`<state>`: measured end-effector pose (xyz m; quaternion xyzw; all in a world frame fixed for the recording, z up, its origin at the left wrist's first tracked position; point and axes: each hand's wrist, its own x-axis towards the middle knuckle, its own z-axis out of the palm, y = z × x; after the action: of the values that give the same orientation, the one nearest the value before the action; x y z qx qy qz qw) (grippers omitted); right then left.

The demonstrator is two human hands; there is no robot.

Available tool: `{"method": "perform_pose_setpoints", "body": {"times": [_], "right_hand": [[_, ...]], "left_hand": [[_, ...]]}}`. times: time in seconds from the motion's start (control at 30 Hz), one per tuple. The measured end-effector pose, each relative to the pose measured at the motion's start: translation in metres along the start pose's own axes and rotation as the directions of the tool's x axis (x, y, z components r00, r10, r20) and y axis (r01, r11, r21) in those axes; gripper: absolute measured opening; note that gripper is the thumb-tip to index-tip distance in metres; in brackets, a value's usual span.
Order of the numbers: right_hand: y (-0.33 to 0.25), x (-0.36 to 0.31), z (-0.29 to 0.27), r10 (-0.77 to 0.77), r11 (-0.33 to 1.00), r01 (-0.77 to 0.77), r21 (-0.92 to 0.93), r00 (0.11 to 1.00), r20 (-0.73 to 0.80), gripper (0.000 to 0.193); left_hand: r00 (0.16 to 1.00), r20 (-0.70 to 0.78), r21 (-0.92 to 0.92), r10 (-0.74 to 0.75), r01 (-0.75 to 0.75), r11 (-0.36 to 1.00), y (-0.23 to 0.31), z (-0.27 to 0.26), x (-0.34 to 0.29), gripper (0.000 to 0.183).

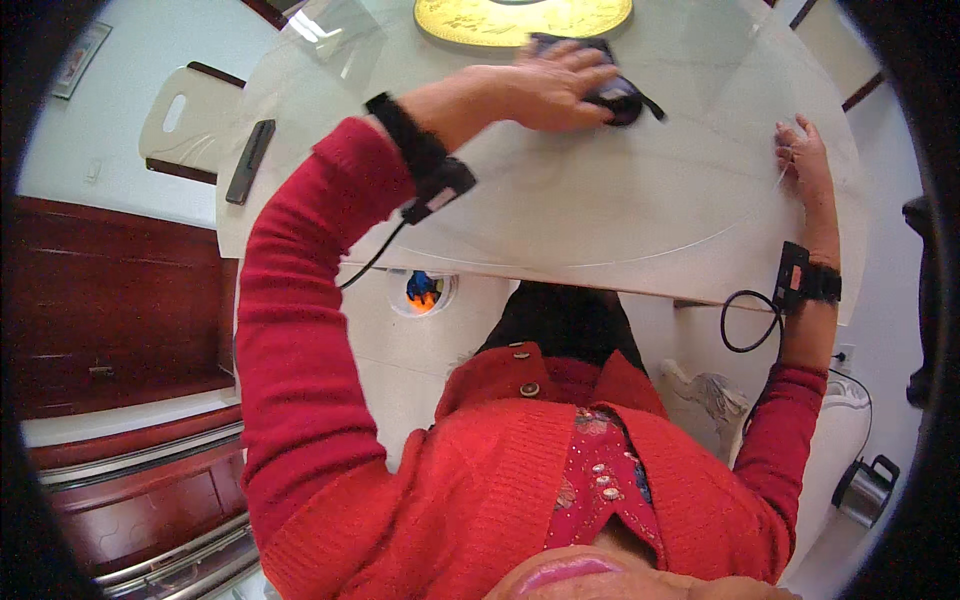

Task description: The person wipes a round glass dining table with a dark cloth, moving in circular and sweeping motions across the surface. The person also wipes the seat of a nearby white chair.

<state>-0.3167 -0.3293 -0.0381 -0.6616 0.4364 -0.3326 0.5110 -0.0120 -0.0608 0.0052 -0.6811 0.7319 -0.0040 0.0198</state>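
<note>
My left hand point(563, 92) lies flat, fingers stretched, on a dark cloth point(622, 98) on the glass turntable of the round table. Motion blurs both. The cloth is bunched, and a narrow dark strip sticks out on its right. Toward the table's right edge is my right hand point(803, 158), its fingers loosely bent and somewhat apart. A thin pale line shows beside its fingers; whether it is a thread or a reflection I cannot make out. Both wrists wear black straps with small cabled boxes.
A golden round plate point(520, 28) lies at the turntable's middle. Near the left edge rests a dark oblong object point(251, 162), beside a pale chair point(190, 120). Below the table's front edge stands a clear tub point(424, 293) with blue and orange contents. A metal kettle point(866, 492) is at lower right.
</note>
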Motion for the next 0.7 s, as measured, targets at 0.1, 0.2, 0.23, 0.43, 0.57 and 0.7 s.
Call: {"method": "perform_pose_setpoints", "body": {"times": [0.1,0.2,0.23,0.43,0.57,0.7], "right_hand": [[-0.004,-0.004,-0.001,0.003,1.000,-0.003,0.016,1.000,-0.007,0.069],[-0.008,-0.009,0.002,0.001,0.999,-0.001,-0.033,1.000,-0.013,0.070],[-0.010,-0.010,0.003,-0.007,0.998,0.006,-0.056,1.000,-0.016,0.070],[-0.016,-0.017,0.008,0.016,0.999,-0.016,-0.052,1.000,0.014,0.071],[-0.020,-0.020,0.009,0.044,0.996,-0.044,-0.078,0.999,0.002,0.071],[-0.023,-0.022,0.010,0.033,0.989,-0.037,-0.145,0.999,-0.025,0.072]], "left_hand": [[0.994,-0.028,0.006,0.101,-0.101,0.995,0.011,0.000,0.023,0.062],[0.997,-0.072,-0.158,0.042,-0.053,0.986,-0.046,0.007,0.025,0.058],[0.990,-0.120,-0.094,-0.071,0.059,0.994,-0.074,0.015,0.013,0.058],[0.758,0.059,-0.200,-0.649,0.646,0.737,-0.240,0.022,-0.127,0.058],[0.670,0.091,0.023,-0.736,0.738,0.675,-0.236,0.030,-0.168,0.069],[0.792,0.064,0.026,-0.607,0.607,0.794,-0.128,0.019,-0.183,0.065]]}}
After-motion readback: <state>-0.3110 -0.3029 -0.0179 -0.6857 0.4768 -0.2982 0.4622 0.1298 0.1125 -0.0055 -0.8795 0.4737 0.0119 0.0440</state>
